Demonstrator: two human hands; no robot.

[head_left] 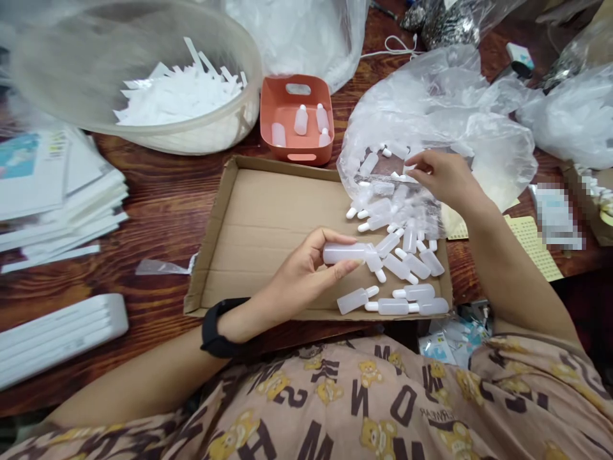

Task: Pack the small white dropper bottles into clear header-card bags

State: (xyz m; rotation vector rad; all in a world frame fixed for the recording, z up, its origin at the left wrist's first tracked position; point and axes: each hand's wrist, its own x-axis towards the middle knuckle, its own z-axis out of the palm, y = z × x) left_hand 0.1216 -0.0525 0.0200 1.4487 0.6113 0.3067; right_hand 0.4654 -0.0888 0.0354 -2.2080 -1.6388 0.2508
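Observation:
My left hand (pixel 299 271), with a black band on its wrist, is closed around a small translucent plastic bottle (pixel 341 253) lying sideways over the cardboard tray (pixel 258 217). Several similar bottles with white caps (pixel 401 267) lie loose in the tray's right half, just beyond my left fingertips. A clear plastic bag (pixel 431 96) opens onto that pile, and more bottles show in its mouth. At the bag's mouth, my right hand (pixel 445 179) has thumb and fingers pinched together. Something whitish is at its fingertips, too small to make out.
An orange basket (pixel 297 154) behind the cardboard tray holds several bottles. Left of it stands a large translucent tub (pixel 191 140) of white strips. Stacked printed cards (pixel 86 185) and a white ridged plastic object (pixel 62 332) lie at left; yellow sticker sheets (pixel 531 246) at right.

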